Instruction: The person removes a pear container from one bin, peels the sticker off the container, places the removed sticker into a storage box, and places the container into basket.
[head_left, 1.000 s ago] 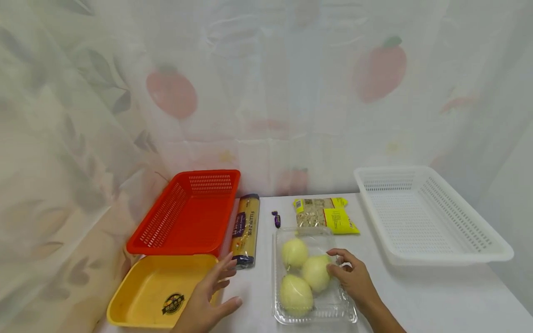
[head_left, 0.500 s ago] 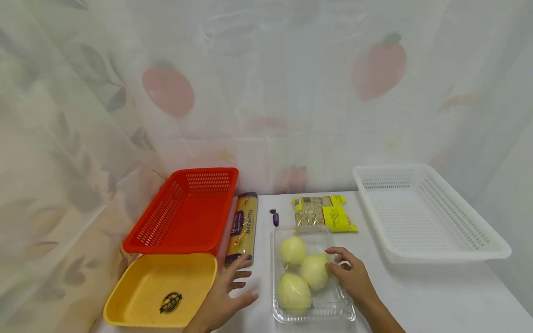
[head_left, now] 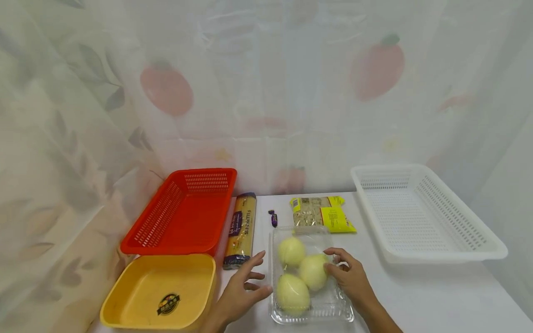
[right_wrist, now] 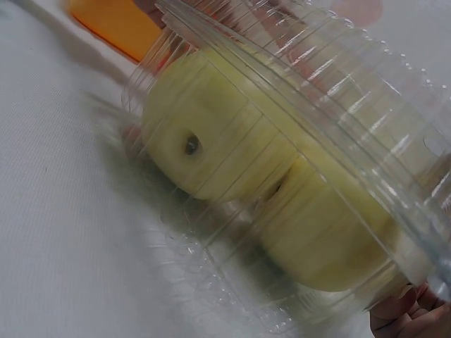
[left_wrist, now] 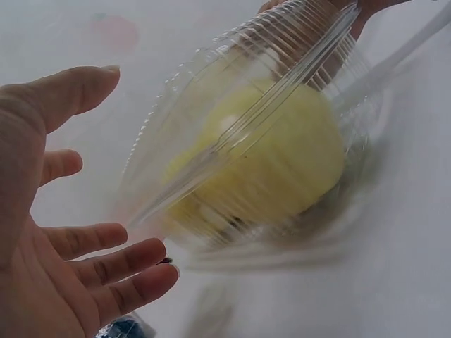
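A clear plastic clamshell box (head_left: 320,312) with a ribbed lid stands on the white table, lid down over three pale yellow-green pears (head_left: 313,272). At its right side my right hand (head_left: 351,280) grips the box edge with bent thumb and index finger; in the right wrist view its curled fingers (right_wrist: 405,313) show at the box's corner. My left hand (head_left: 243,293) holds nothing. Its fingers are spread beside the box's left edge, palm turned toward it. The left wrist view shows the left fingertips (left_wrist: 158,271) close to the plastic wall.
To the left are a red basket (head_left: 204,222) and a yellow basin (head_left: 195,273). A spaghetti pack (head_left: 241,229) lies beside them. Behind the box lie a small purple-wrapped candy (head_left: 273,218) and a yellow food bag (head_left: 333,217). A white basket (head_left: 437,254) stands right.
My left hand has moved right, from over the yellow basin's edge to beside the clear box. My right hand has stayed at the box's right side.
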